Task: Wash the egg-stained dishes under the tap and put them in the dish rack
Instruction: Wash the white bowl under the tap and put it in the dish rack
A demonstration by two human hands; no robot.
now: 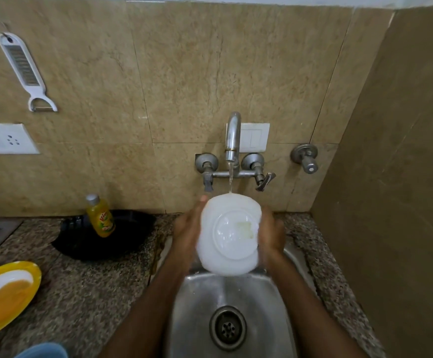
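A white plate [225, 244] is held tilted over the steel sink [202, 301], its underside toward me, with a pale yellowish smear near its middle. My left hand [187, 228] grips its left edge and my right hand [270, 236] grips its right edge. Water runs from the tap [233, 135] onto the plate's top rim. A yellow plate [27, 277] with a white dish and orange egg stain in it lies on the counter at the far left.
A yellow dish-soap bottle [99, 215] stands by a black pan [101, 241] on the granite counter [86, 301]. A blue rim [42, 351] shows at the bottom left. A side wall [390, 202] closes off the right. A grater [24, 71] hangs on the tiles.
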